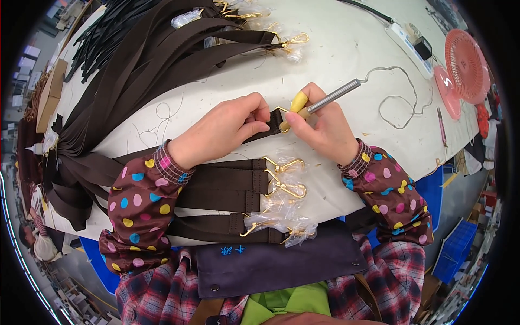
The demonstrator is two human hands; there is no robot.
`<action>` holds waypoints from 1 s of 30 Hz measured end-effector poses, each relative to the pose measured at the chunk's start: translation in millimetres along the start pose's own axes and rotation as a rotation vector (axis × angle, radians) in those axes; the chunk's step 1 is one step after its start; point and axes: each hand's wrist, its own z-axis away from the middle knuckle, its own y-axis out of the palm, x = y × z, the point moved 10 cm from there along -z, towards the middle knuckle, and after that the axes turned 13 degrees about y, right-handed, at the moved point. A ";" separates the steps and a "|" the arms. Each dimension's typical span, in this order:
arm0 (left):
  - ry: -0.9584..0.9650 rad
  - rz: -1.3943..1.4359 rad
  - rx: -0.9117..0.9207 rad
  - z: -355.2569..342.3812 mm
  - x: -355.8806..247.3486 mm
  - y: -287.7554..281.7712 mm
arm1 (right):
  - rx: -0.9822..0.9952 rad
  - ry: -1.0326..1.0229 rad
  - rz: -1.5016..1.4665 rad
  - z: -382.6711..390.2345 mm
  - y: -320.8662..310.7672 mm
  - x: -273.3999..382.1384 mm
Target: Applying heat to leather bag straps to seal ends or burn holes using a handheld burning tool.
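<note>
My left hand (230, 124) pinches a dark brown webbing strap (259, 131) close to its stitched end, where a gold metal ring (283, 111) is fixed. In my right hand (325, 127) is a silver pen-shaped electric tool (336, 96), apparently a soldering iron, with a thin grey cord at its upper end. A yellow finger cover (299, 101) sits on one right finger. The tool slants down left, and its tip is hidden by my fingers near the ring. Nearer me lie several straps (222, 187) with gold snap hooks (292, 189) partly in clear plastic.
A big bundle of brown straps (135, 70) spreads over the left of the white table (346, 49), with thin black strips (108, 32) behind. At the right are a pink fan (466, 65), a white power strip (411, 51) and slim tweezers (441, 127). Loose threads lie about.
</note>
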 end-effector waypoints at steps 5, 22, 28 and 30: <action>0.085 -0.091 0.027 -4.9 -10.8 0.3 | -0.012 0.002 0.036 -1.1 -1.2 -0.7; 0.108 -0.120 0.040 -4.0 -6.4 2.6 | -0.006 0.002 0.014 -1.2 2.3 -3.2; 0.107 -0.112 0.037 -4.7 -6.0 2.8 | -0.017 0.001 0.015 -1.6 2.2 -4.1; 0.108 -0.113 0.031 -4.4 -5.7 2.4 | -0.008 0.012 0.007 -2.1 3.2 -5.2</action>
